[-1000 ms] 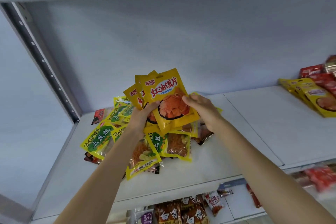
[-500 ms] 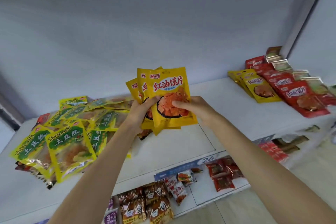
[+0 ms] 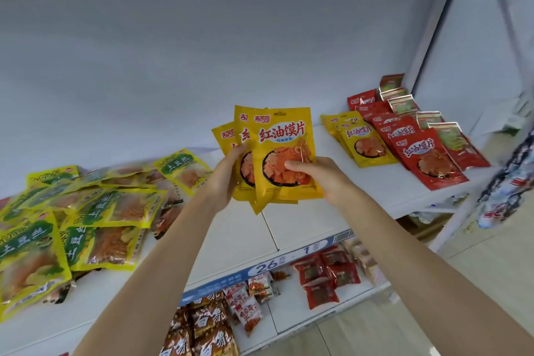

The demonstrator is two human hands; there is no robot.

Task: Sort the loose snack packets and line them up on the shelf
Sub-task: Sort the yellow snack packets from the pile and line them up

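1. Since a second ago the view has swung right: the loose yellow-green packets now sit off to the left, and the lined-up rows at the right have come fully into view.
2. Left hand grips the fanned yellow packets from the left edge, thumb on front.
3. Right hand pinches the front packet, thumb over its window.
4. The bunch is held up above the white shelf, not touching it.
5. Yellow row and red row lie side by side on the shelf's right end.
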